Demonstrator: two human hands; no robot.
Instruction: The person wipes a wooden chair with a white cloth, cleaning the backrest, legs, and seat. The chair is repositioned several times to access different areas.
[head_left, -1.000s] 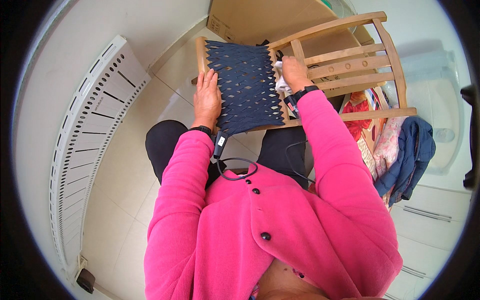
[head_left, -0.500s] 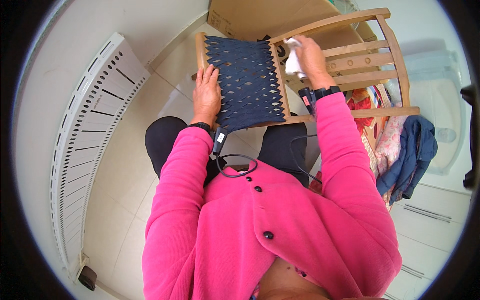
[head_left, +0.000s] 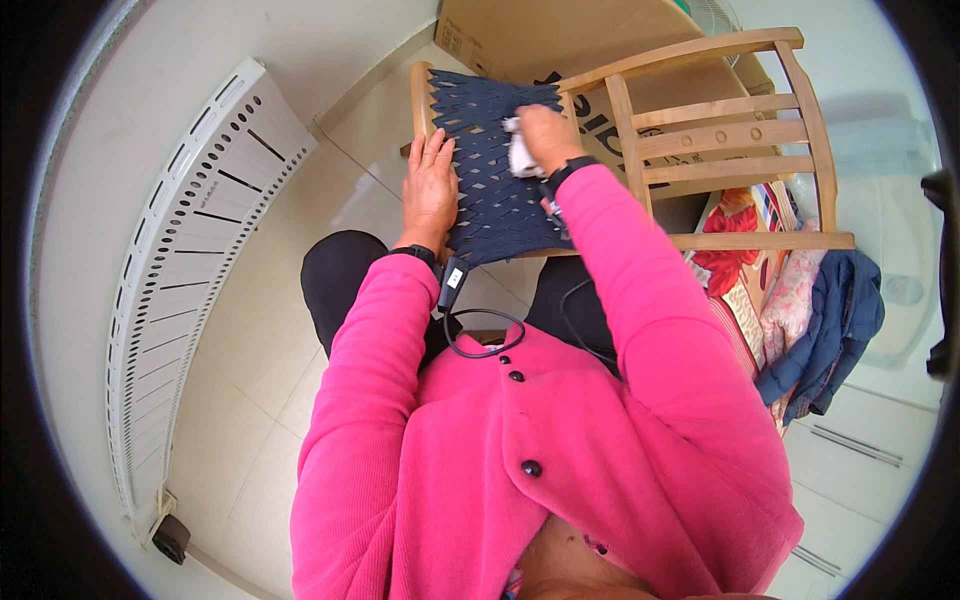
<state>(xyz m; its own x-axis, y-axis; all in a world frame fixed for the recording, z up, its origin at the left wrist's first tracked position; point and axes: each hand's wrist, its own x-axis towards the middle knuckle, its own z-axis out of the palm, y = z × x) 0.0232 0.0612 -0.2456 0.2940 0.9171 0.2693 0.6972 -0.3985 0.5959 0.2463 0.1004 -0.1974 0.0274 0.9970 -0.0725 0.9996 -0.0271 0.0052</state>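
A wooden chair (head_left: 807,130) with a slatted back stands in front of me, its seat (head_left: 483,205) woven from dark blue straps. My left hand (head_left: 431,190) lies flat on the seat's left edge, fingers stretched over the straps and against the wooden rail (head_left: 422,100). In my right hand (head_left: 550,138) is a bunched white cloth (head_left: 520,155), pressed on the woven seat near its middle right. The fingers of that hand are curled round the cloth and partly hidden.
A large cardboard box (head_left: 520,35) stands behind the chair. At the right are a folded patterned fabric (head_left: 735,225), a dark blue jacket (head_left: 835,315) and a clear plastic bin (head_left: 890,240). A white radiator (head_left: 200,250) runs along the left wall. Black cables (head_left: 470,350) hang from my wrists.
My right hand has moved left with the white cloth, from the chair's back frame onto the woven seat. My left hand stays on the seat's left edge.
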